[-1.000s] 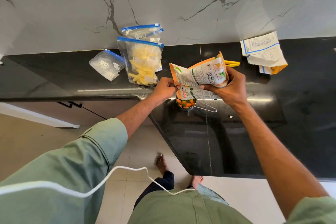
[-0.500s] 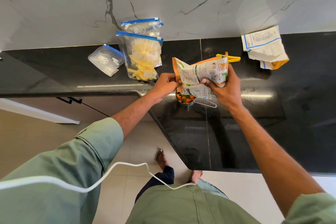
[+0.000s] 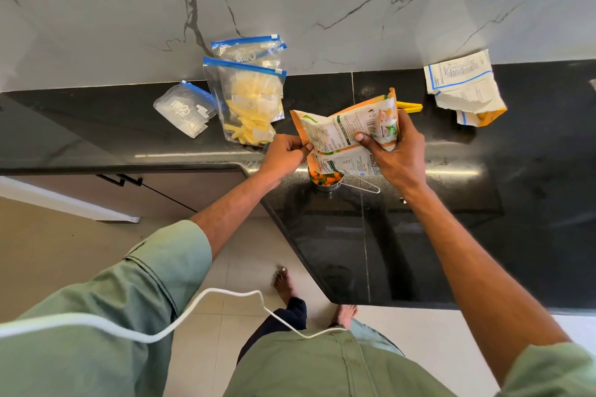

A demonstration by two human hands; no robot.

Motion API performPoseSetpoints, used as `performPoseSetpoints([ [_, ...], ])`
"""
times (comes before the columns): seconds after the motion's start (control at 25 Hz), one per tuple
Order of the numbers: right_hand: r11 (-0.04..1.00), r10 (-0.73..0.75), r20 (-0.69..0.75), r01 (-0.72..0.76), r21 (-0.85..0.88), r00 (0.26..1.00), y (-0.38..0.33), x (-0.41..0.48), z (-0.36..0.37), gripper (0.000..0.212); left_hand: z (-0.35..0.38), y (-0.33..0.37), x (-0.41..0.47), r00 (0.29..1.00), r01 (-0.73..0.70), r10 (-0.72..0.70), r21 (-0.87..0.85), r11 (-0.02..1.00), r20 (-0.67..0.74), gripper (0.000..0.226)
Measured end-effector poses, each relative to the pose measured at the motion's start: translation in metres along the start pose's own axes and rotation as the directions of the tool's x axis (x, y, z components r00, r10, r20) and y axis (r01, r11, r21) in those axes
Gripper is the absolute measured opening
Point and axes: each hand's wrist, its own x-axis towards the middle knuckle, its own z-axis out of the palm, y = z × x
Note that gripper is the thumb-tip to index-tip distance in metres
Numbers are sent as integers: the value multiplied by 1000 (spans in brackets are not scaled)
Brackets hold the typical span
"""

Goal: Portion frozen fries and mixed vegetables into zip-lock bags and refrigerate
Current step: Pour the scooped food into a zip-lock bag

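Observation:
An orange-and-white mixed vegetable packet (image 3: 342, 129) is held tilted over a steel measuring cup (image 3: 325, 180) filled with orange and green vegetable pieces on the black counter (image 3: 451, 229). My left hand (image 3: 285, 156) pinches the packet's left edge. My right hand (image 3: 395, 151) grips its right side, thumb across the printed face. A zip-lock bag of fries (image 3: 250, 103) leans against the marble wall, another zip-lock bag (image 3: 248, 50) stands behind it, and an empty zip-lock bag (image 3: 183, 108) lies to the left.
A crumpled white-and-orange fries packet (image 3: 464, 89) lies at the back right. A yellow clip (image 3: 409, 106) pokes out behind the vegetable packet. The counter's front edge cuts diagonally near my bare feet (image 3: 283, 284).
The packet has folded lower over the cup and my hands have shifted slightly on it. The view has tilted a little.

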Motion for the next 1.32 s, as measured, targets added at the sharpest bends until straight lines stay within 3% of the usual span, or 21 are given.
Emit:
performPoseSetpoints([
  [0.28, 999, -10, -25, 11, 40, 1000, -8, -1, -3, 48, 3, -2, -10, 994, -94, 93, -28, 995, -55, 22],
  [0.64, 997, 44, -63, -39, 70, 997, -5, 5, -4, 44, 8, 6, -6, 996, -87, 85, -56, 995, -39, 25],
  [0.96, 999, 44, -29, -44, 13, 999, -4, 13, 2, 46, 5, 5, 3, 996, -51, 54, 40, 998, -72, 24],
  [1.12, 993, 113, -35, -112, 38, 993, 8, 21, -2, 47, 8, 12, 7, 1000, 22, -22, -8, 1000, 6, 26],
  [1.32, 938, 300, -6, -293, 184, 954, 32, 34, -12, 49, 20, 28, 21, 999, 43, -46, 89, 995, 25, 20],
])
